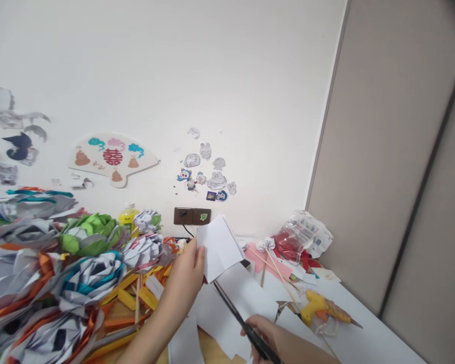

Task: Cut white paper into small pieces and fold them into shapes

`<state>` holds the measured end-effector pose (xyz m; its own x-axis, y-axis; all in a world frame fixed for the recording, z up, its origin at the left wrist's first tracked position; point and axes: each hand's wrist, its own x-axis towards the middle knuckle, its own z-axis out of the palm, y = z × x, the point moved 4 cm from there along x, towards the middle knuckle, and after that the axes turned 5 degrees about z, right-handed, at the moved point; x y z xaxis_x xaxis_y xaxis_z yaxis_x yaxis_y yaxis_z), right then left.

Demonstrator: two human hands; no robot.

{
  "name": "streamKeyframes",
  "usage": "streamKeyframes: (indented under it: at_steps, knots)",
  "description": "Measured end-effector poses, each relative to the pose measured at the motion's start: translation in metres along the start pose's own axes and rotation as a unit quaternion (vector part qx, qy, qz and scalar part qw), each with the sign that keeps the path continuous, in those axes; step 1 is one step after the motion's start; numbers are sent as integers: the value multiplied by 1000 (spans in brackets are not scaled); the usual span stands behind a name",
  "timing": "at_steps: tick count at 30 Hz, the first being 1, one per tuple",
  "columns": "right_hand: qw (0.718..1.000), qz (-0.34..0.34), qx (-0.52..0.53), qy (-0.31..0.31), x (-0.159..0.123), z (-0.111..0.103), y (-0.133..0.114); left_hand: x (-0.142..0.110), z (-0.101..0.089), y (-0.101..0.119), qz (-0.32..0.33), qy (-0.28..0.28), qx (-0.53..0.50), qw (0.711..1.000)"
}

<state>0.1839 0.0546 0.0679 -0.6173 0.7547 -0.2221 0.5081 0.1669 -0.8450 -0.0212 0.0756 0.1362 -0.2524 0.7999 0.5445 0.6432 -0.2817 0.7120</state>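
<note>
Paper flowers (pixel 89 277) crowd the near left of a wooden table (pixel 205 348), beside the left hand (pixel 187 263), which pinches a folded white paper (pixel 220 250) by its left edge, a sensible hold if it is as light and easily creased as it looks. Just under its lower corner point the dark scissors (pixel 233 306) gripped in the right hand (pixel 267 331), over loose white sheets (pixel 246 290), with a yellow glue gun (pixel 314 306) and grey panel (pixel 394 126) farther right.
</note>
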Motion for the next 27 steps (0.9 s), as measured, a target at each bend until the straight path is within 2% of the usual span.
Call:
streamKeyframes:
  at_steps: [3,6,14,18,24,27]
  knots:
    - [999,14,32,-19,-3,-5,-4,4,-1,-3,8,7,4,1000]
    - [1000,3,26,-8,1,-7,0,6,4,-6,12,-5,7,1000]
    - [992,-105,36,63,45,8,17,1,18,-2,7,-36,19,999]
    - [983,-157,67,72,47,10,18,-5,23,1,27,-47,14,998]
    - [988,-100,76,89,31,9,8,-11,31,6,27,-64,14,997]
    - [977,-115,163,79,38,14,15,-11,31,10,38,-67,24,997]
